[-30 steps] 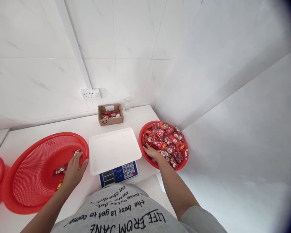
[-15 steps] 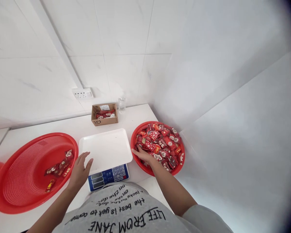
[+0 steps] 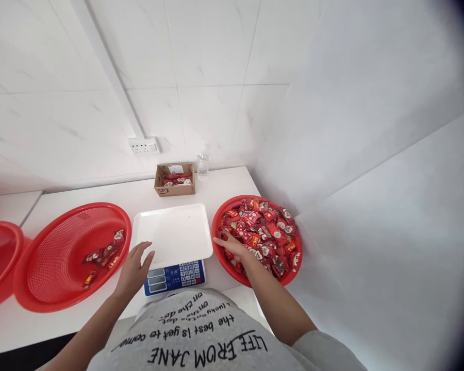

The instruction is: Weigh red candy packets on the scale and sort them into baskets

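My left hand [image 3: 136,267] is at the left edge of a white weighing tray [image 3: 174,232], fingers stretched and holding nothing. The tray sits on a scale with a blue keypad panel [image 3: 174,276]. My right hand [image 3: 232,246] reaches over the near-left rim of a round red basket [image 3: 215,239] heaped with small red snack packets [image 3: 276,232]. Its fingers are apart and rest on the packets by the rim, their tips partly hidden. To the left, a larger red mesh basket [image 3: 48,281] stands tilted, with several packets [image 3: 105,255] on its right side.
A small cardboard box [image 3: 175,190] with red packets in it stands at the back of the white table [image 3: 224,183], beside a clear plastic container [image 3: 202,167]. Another red basket [image 3: 2,263] is at the far left. A tiled wall with a socket [image 3: 144,146] rises behind.
The view has turned slightly left, so more of the far-left basket shows. Both hands have stayed nearly in place against the tray and packets.
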`<state>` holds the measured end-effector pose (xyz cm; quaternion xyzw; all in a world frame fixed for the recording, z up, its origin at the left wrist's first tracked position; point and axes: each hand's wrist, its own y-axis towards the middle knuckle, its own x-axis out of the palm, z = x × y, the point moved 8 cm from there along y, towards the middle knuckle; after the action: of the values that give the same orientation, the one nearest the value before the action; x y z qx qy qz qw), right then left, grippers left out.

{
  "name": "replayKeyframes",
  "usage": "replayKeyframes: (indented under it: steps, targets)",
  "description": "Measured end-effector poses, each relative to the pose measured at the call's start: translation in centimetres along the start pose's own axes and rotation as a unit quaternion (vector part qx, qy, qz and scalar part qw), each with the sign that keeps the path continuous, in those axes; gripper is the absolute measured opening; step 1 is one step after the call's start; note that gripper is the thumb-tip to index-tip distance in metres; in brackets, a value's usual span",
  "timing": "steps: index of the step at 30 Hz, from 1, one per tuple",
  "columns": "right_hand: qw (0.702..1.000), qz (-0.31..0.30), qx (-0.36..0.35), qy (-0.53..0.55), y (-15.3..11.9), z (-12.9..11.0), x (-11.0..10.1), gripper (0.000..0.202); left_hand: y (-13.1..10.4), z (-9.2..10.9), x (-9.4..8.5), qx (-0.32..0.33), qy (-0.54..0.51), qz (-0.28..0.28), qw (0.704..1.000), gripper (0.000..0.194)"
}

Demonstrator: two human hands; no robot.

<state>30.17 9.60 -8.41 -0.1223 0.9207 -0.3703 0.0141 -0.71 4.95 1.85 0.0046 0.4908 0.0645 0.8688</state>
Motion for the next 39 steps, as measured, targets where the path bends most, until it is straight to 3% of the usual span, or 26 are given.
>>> replayKeyframes:
  steps: [9,18,26,33,36,39]
  targets:
    - [0.992,0.106,-0.059,0.024,-1.5,-1.6,-1.3,0.039,-0.3,0.2,-0.2,0.017,-0.007,-0.019,1.0,0.047]
    - [0.961,0.193,-0.193,0.046,-3.9,-3.8,-4.2,0.044,0.2,-0.4,-0.3,0.072,-0.029,-0.019,0.997,0.046]
    - [0.895,0.381,-0.231,-0.005,-7.5,-3.2,-7.7,0.048,0.0,-1.9,-0.5,0.101,-0.039,-0.038,0.993,0.046]
    - [0.855,0.476,-0.205,0.01,-9.4,-1.8,-8.6,0.053,0.4,-1.6,-0.9,0.122,-0.055,-0.048,0.99,0.048]
    - [0.842,0.495,-0.213,0.041,-10.0,-1.6,-8.9,0.051,0.5,-1.3,-1.0,0.139,-0.063,-0.052,0.987,0.046]
    - [0.841,0.471,-0.237,0.12,-9.9,-1.5,-8.8,0.052,0.3,-1.2,-0.7,0.149,-0.067,-0.064,0.984,0.043]
